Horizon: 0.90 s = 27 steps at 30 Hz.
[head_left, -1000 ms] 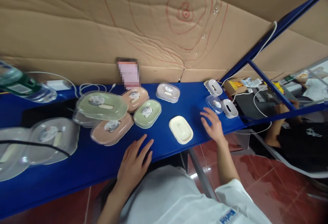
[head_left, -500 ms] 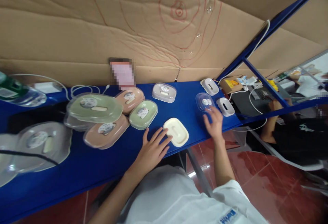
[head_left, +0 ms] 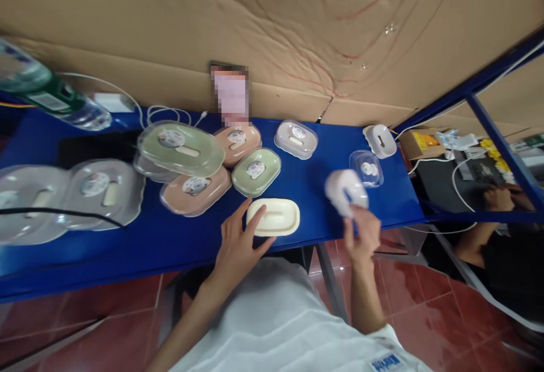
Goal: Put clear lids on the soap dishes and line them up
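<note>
My left hand (head_left: 240, 239) rests at the left end of a shallow cream dish (head_left: 280, 217) near the table's front edge. Its fingers are spread, with one lying over the rim and the thumb by the near side. To the right, my right hand (head_left: 365, 233) grips a white rounded box with a slot (head_left: 340, 187), lifted and blurred by motion. Just beyond it lies a clear plastic cover with a round label (head_left: 366, 168). A similar white slotted box (head_left: 381, 140) sits at the far right of the table.
Several packaged dishes, such as a green one (head_left: 257, 172), a brown one (head_left: 195, 193) and a grey one (head_left: 296, 139), cover the left and back of the blue table. A water bottle (head_left: 55, 97) leans at left. A blue frame (head_left: 501, 151) and another person's arm are at right.
My right hand has picked up the nearer white slotted box and brought it left. The cream dish has turned so its long side faces me. The camera view has shifted.
</note>
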### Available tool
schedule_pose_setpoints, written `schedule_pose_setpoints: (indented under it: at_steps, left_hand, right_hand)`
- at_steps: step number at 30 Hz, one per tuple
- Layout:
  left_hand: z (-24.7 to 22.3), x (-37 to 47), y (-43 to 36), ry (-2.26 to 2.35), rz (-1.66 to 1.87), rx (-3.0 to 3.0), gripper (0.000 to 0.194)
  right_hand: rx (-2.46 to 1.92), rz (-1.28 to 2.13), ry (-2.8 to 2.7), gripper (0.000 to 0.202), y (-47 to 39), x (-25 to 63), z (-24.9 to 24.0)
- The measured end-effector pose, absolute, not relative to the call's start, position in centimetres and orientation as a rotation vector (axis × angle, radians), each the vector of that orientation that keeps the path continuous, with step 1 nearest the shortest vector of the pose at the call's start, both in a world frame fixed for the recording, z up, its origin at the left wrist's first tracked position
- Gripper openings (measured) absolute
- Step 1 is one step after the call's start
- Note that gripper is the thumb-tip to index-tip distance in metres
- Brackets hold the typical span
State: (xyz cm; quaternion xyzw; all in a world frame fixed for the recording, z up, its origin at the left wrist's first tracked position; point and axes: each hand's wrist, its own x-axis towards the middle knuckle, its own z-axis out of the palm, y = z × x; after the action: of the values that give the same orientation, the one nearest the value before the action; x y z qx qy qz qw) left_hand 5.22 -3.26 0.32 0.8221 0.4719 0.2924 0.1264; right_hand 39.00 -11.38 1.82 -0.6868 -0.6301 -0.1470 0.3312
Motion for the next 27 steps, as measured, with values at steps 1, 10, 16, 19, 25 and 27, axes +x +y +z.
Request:
schedule_pose_setpoints:
  at_steps: [1,10,16,19,25,27]
  left_hand:
    - [0.2,5.4,-3.1,1.369,0.849,2.376,0.079]
    - [0.5,2.7,-3.0,1.26,0.729,2.351,0.072]
    - [0.5,1.0,-3.4,1.284,0.623,2.475,0.072]
    - [0.6,1.0,-3.1,1.285,0.591,2.486,0.066]
    - [0.8,1.7,-2.7,1.298,0.613,2.607,0.056]
    - [0.8,1.8,-2.7,1.298,0.621,2.615,0.057]
  right_hand:
    - [-1.671,-0.223,-1.81,0.042,-11.2,36.9,2.0]
    - [-1.254,0.298,-2.332,0.049,-7.1,29.7,3.7]
    - [-1.135,0.372,-2.422,0.045,-5.9,28.6,2.5]
    - [-1.168,0.293,-2.396,0.041,-4.3,31.0,2.3]
    - [-2.29,-0.443,-1.396,0.081,-1.2,45.0,2.2]
    - [-2.472,-0.472,-1.261,0.078,-1.0,48.3,1.9]
